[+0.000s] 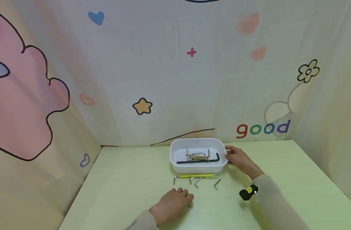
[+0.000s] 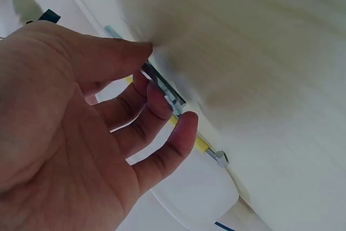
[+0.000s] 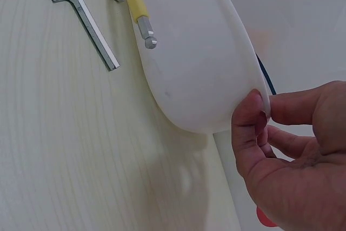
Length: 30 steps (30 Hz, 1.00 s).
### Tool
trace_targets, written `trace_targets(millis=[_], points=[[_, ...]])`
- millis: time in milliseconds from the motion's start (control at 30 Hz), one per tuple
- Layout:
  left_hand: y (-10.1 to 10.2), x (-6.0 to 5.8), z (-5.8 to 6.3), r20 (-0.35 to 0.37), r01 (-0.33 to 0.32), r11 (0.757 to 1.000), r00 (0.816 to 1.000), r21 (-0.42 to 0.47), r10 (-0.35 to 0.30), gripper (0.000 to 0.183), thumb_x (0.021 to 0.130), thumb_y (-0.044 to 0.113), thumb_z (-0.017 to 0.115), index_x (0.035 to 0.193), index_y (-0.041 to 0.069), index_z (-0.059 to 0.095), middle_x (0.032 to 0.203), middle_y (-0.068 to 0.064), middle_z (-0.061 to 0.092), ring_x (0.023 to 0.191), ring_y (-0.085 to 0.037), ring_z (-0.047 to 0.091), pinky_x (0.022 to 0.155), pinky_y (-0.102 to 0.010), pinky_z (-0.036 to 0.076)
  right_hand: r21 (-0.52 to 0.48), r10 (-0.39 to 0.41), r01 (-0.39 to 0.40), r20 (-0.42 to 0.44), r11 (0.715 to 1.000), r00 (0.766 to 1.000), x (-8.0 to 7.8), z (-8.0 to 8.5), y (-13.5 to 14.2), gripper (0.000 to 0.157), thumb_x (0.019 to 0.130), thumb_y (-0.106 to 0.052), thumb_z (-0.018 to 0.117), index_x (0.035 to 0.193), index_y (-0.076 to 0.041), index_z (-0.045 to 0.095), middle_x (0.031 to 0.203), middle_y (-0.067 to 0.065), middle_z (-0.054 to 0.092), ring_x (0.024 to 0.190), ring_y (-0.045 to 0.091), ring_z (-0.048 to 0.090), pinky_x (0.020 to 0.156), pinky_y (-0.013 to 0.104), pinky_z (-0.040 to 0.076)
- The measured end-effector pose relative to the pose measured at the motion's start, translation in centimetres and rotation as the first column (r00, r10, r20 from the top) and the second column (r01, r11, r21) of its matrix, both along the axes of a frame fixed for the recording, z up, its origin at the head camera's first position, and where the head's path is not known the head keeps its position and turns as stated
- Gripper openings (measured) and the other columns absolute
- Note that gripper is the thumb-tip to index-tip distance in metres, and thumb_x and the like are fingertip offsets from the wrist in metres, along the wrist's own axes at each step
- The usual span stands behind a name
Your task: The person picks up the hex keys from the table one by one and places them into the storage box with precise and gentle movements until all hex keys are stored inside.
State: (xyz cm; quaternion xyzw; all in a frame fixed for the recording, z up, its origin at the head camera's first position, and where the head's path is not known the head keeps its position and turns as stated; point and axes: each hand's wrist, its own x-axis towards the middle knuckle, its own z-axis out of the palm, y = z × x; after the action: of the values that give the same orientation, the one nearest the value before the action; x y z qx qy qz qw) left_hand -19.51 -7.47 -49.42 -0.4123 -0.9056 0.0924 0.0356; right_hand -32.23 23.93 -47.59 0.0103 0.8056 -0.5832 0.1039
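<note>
My right hand (image 1: 241, 159) pinches the right rim of a white plastic tray (image 1: 198, 168), thumb on one side and fingers on the other. In the tray lie a long black hex key (image 1: 189, 162) and several brass-coloured and silver hex keys (image 1: 199, 157). My left hand (image 1: 173, 204) is low over the table, in front of the tray. Seen from the left wrist, its thumb and curled fingertips pinch a short silver hex key (image 2: 168, 91), partly hidden by the fingers.
Along the tray's front side lies a hex key with a yellow sleeve (image 1: 195, 176). Small silver hex keys (image 1: 197, 183) lie near it, and another hex key (image 1: 217, 184) is farther right on the pale wooden table (image 1: 120, 185). A printed curtain (image 1: 164, 64) hangs behind the table.
</note>
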Motion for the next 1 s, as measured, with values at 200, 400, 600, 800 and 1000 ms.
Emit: trace_targets(millis=[200, 400, 600, 800, 1000], points=[[0.0, -0.1, 0.2, -0.008, 0.023, 1.000, 1.000, 0.005, -0.023, 0.027, 0.091, 0.011, 0.063, 0.112, 0.027, 0.058, 0.101, 0.007, 0.060, 0.093, -0.010, 0.056, 0.076, -0.023, 0.047, 0.004, -0.001, 0.001, 0.013, 1.000, 1.000, 0.0, 0.1, 0.1, 0.053, 0.098, -0.003, 0.049, 0.148, 0.002, 0.033, 0.124, 0.019, 0.044, 0.105, 0.026, 0.051, 0.083, 0.025, 0.054], [-0.1, 0.0, 0.8, -0.107, 0.061, 0.998, 0.992, 0.012, -0.059, 0.027, 0.085, 0.010, 0.068, 0.103, 0.026, 0.057, 0.093, 0.006, 0.058, 0.088, -0.011, 0.054, 0.074, -0.021, 0.044, -0.008, -0.005, 0.005, 0.014, 1.000, 1.000, 0.0, -0.1, 0.1, 0.053, 0.098, -0.002, 0.049, 0.148, 0.003, 0.033, 0.120, 0.018, 0.045, 0.102, 0.026, 0.051, 0.081, 0.024, 0.053], [-0.2, -0.2, 1.3, -0.163, 0.077, 0.996, 0.984, 0.034, -0.070, 0.032, 0.082, 0.010, 0.072, 0.107, 0.024, 0.058, 0.094, 0.005, 0.058, 0.089, -0.012, 0.056, 0.077, -0.023, 0.047, -0.003, -0.010, 0.010, 0.010, 1.000, 1.000, 0.0, -0.2, 0.1, 0.053, 0.098, -0.002, 0.049, 0.148, 0.002, 0.033, 0.121, 0.018, 0.045, 0.103, 0.026, 0.052, 0.081, 0.024, 0.054], [-0.5, -0.5, 1.8, -0.176, 0.086, 0.995, 0.982, 0.056, -0.075, 0.033, 0.081, 0.006, 0.072, 0.106, 0.023, 0.058, 0.092, 0.005, 0.058, 0.087, -0.012, 0.055, 0.077, -0.021, 0.047, -0.003, -0.004, 0.004, 0.007, 1.000, 1.000, -0.1, -0.1, 0.0, 0.052, 0.097, -0.001, 0.048, 0.148, 0.002, 0.034, 0.120, 0.017, 0.045, 0.103, 0.025, 0.051, 0.082, 0.025, 0.054], [-0.7, -1.0, 2.5, -0.193, 0.088, 0.992, 0.979, 0.088, -0.069, 0.029, 0.084, 0.005, 0.069, 0.106, 0.021, 0.059, 0.092, 0.004, 0.058, 0.085, -0.012, 0.053, 0.077, -0.022, 0.047, -0.001, -0.002, 0.002, 0.004, 1.000, 1.000, -0.1, 0.0, 0.1, 0.052, 0.097, -0.001, 0.049, 0.147, 0.003, 0.034, 0.119, 0.017, 0.045, 0.102, 0.025, 0.051, 0.081, 0.024, 0.054]])
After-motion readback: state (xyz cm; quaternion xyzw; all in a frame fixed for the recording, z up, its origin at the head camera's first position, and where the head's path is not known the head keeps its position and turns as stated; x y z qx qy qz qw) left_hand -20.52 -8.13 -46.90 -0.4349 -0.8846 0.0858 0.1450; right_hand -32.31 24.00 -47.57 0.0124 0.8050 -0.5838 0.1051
